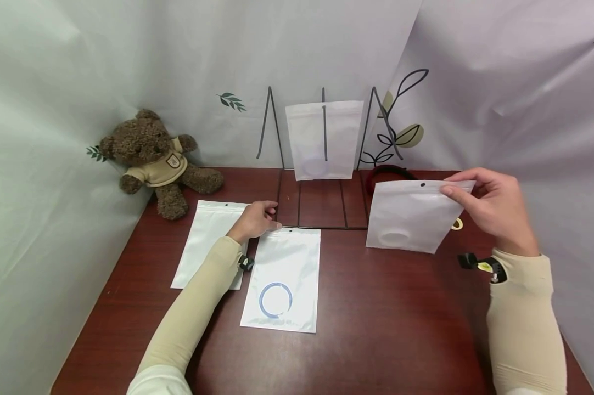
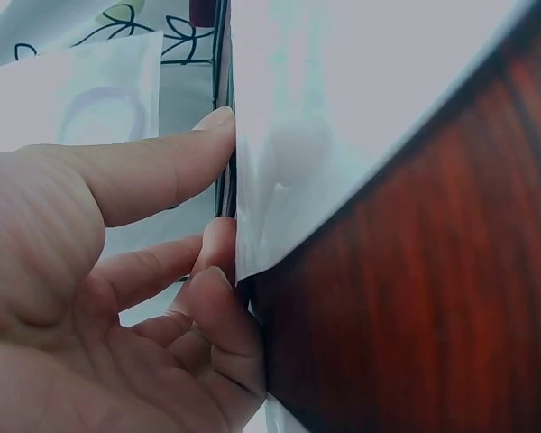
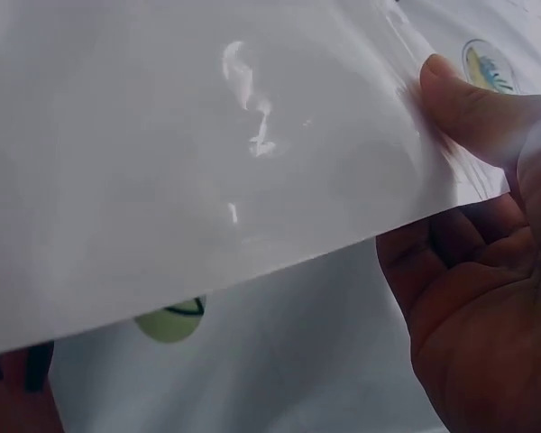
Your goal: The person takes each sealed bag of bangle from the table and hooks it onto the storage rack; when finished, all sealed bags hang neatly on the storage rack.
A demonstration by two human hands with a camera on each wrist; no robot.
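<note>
My right hand (image 1: 494, 206) pinches the top right corner of a white zip pouch (image 1: 405, 214) between thumb and fingers. This pouch hangs raised at the right, a round shape bulging low in it. In the right wrist view the pouch (image 3: 198, 171) fills the upper part. My left hand (image 1: 255, 220) rests by the top left corner of a second pouch (image 1: 292, 263), which lies flat with a blue ring showing through it. The left wrist view has the thumb (image 2: 176, 171) right at this pouch's edge, the other fingers loosely bent. A third pouch (image 1: 203, 236) lies partly under the left forearm.
Behind the hands stands a black wire rack (image 1: 321, 227) with upright prongs. One white pouch (image 1: 324, 131) hangs on its middle prong. A brown teddy bear (image 1: 163, 170) sits at the back left. Behind the raised pouch are a dark red curved item (image 1: 373, 175) and a small yellow ring (image 1: 457, 224).
</note>
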